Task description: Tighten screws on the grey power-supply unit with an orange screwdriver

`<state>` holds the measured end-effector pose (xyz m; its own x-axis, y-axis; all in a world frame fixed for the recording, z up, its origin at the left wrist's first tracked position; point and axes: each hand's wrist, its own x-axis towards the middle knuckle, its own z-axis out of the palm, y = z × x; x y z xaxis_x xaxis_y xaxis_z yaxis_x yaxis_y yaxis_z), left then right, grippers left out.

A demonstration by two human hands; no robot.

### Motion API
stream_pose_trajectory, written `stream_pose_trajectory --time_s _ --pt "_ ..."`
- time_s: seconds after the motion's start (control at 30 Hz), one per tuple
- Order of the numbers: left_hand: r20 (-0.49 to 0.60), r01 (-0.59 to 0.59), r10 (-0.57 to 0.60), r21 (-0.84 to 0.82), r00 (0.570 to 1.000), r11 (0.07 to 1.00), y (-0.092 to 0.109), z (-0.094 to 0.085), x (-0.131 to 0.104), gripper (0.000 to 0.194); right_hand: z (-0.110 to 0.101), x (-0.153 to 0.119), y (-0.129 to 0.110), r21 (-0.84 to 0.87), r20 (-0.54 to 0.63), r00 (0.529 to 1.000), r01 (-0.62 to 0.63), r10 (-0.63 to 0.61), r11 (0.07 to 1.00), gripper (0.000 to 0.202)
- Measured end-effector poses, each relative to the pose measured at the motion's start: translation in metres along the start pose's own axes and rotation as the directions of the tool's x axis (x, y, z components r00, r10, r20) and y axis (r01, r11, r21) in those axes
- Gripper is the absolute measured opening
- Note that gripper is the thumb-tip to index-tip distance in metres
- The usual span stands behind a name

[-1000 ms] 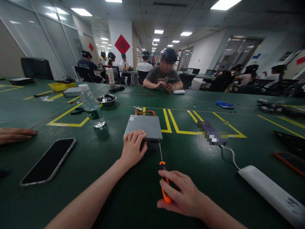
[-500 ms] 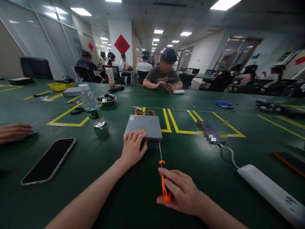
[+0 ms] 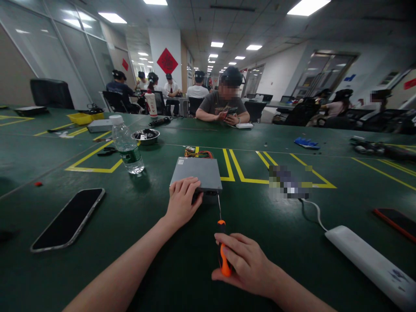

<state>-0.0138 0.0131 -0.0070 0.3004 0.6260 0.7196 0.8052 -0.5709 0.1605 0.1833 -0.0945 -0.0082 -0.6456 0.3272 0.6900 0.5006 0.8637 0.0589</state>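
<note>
A grey metal computer power supply (image 3: 203, 171) lies on the green table, its bundle of coloured cables (image 3: 203, 154) at the far side. My left hand (image 3: 184, 196) grips its near left edge, fingers on the top and thumb at the near face. In my right hand (image 3: 247, 262) is a screwdriver (image 3: 224, 255) with an orange and black handle, held between thumb and fingers. Its thin shaft points away from me, and the tip meets the near face by the right corner. Whether it sits in a screw is too small to tell.
Left of the power supply stand a water bottle (image 3: 129, 151) and a metal bowl (image 3: 147, 136) of small parts; a phone (image 3: 69, 220) lies nearer. On the right are a white power strip (image 3: 367, 264), its cord and a red-edged phone (image 3: 394, 221). A person (image 3: 224, 102) sits opposite.
The screwdriver handle has turned in my right hand, showing more black. Another person's hand at the left edge has gone from view, and a small red object shows there.
</note>
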Motion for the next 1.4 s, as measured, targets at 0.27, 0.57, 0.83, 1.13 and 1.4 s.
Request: stream_pose_trajectory --time_s 0.27,0.57,0.83,1.13,1.4 --pt "-0.007 0.002 -0.002 -0.001 1.000 1.000 0.000 -0.001 0.001 0.023 -0.009 0.007 -0.005 -0.032 0.117 0.993 0.022 -0.018 0.999 0.021" --pt "0.011 0.022 -0.022 -0.010 1.000 1.000 0.002 -0.002 0.001 0.024 -0.003 0.003 -0.003 0.035 0.086 0.996 -0.006 0.003 0.999 0.023" --pt "0.013 0.020 -0.020 -0.006 1.000 1.000 0.002 -0.003 0.001 0.024 -0.003 0.006 -0.008 -0.050 0.156 0.988 0.012 -0.004 0.999 0.019" --pt "-0.006 0.049 -0.049 0.036 0.999 0.998 0.004 -0.004 0.000 0.022 -0.007 0.007 -0.006 -0.012 0.167 0.985 -0.029 0.031 0.999 0.029" --pt "0.016 0.051 -0.051 0.011 0.999 0.999 0.002 -0.007 0.003 0.022 0.000 0.003 -0.006 -0.058 0.064 0.998 0.007 -0.003 0.998 0.012"
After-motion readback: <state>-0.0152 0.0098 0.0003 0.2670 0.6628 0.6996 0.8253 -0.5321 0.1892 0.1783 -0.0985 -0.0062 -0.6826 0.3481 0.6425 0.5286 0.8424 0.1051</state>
